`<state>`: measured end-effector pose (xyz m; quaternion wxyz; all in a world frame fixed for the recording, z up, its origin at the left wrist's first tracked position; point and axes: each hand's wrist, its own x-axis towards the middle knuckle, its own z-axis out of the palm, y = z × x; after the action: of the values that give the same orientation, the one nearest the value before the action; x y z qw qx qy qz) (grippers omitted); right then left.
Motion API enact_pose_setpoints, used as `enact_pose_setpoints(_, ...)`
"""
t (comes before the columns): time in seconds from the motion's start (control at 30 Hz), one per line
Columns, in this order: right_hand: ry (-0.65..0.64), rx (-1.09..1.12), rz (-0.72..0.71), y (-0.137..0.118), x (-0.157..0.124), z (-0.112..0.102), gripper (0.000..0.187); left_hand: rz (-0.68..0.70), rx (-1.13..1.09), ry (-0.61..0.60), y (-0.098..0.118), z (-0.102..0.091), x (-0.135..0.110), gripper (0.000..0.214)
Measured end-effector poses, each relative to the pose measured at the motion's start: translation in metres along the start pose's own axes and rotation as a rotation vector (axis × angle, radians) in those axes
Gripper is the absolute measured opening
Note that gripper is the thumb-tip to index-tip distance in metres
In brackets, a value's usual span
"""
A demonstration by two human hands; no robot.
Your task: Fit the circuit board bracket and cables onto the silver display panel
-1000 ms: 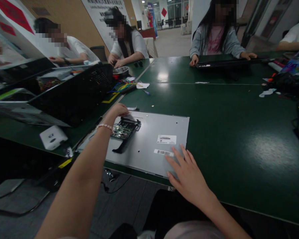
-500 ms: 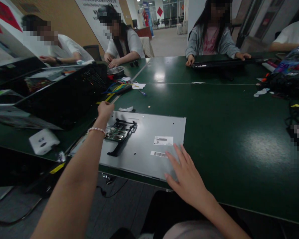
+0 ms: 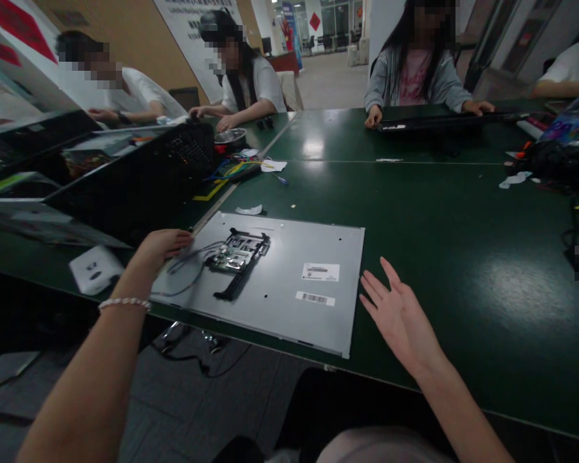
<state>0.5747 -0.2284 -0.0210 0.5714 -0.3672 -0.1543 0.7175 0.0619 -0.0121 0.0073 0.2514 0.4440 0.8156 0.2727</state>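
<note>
A flat grey metal panel (image 3: 289, 257), like the back of a display screen, lies on the green table near its front edge. Mounted on it are a green circuit board (image 3: 232, 257) in a black bracket (image 3: 236, 286) and two white labels (image 3: 321, 272). Thin grey cables (image 3: 186, 260) loop from the board towards the panel's left side. My left hand (image 3: 161, 251) is over that left edge, close to the cables, fingers slightly bent and nothing plainly held; its thumb is hidden. My right hand (image 3: 398, 315) is open, palm towards the panel's right edge, fingers apart and just off it.
A large black computer case (image 3: 139, 186) and a white box-like device (image 3: 95, 269) stand to the left. Beyond the panel lie a white scrap (image 3: 249, 210), a small screwdriver (image 3: 282, 180) and coloured wires (image 3: 236, 168). Across the table, a person holds a dark flat panel (image 3: 429, 122).
My left hand has come down and left from the panel's far left corner, uncovering the cables. My right hand has moved off the panel to its right and turned palm inward. The panel stays put.
</note>
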Motion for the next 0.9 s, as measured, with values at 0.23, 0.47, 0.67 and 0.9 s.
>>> enact_pose_setpoints(0.23, -0.012, 0.039, 0.014, -0.007, -0.002, 0.009, 0.077, -0.209, -0.149, -0.092, 0.0, -0.011, 0.004, 0.023)
enact_pose_setpoints(0.47, -0.094, -0.309, -0.16, 0.001, 0.008, -0.006, 0.069, -0.271, -0.266, -0.104, 0.0, -0.013, 0.0, 0.02)
enact_pose_setpoints(0.67, -0.099, -0.388, -0.195, 0.006, 0.011, -0.006, 0.07, -0.271, -0.321, -0.083, 0.002, -0.01, -0.005, 0.021)
enact_pose_setpoints(0.9, -0.078, -0.187, -0.17, 0.018, 0.007, 0.0, 0.075, -0.26, -0.363, -0.074, 0.0, -0.01, -0.007, 0.015)
